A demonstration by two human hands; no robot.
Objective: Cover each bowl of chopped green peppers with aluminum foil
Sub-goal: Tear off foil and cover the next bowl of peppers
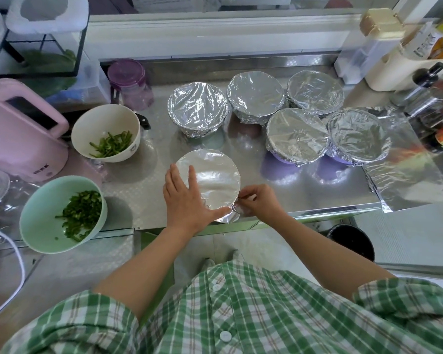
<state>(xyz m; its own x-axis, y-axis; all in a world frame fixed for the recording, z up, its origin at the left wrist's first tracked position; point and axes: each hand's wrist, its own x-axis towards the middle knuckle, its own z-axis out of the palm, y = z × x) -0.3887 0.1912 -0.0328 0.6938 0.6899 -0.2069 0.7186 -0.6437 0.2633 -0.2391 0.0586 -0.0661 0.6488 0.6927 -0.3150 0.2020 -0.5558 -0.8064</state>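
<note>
A bowl under smooth aluminum foil (215,175) stands near the front edge of the steel counter (138,180). My left hand (184,198) lies flat on the foil's near-left part, fingers straight. My right hand (258,200) pinches the crumpled foil edge at the bowl's near-right rim. Several foil-covered bowls (297,134) stand behind, toward the right. Two uncovered bowls hold chopped green peppers: a white bowl (87,134) and a mint-green bowl (39,226) at the left.
A loose foil sheet (414,180) lies at the right edge of the counter. A pink appliance (18,139) stands at far left, a purple-lidded jar (131,83) behind the white bowl, bottles and jars (430,98) at the back right.
</note>
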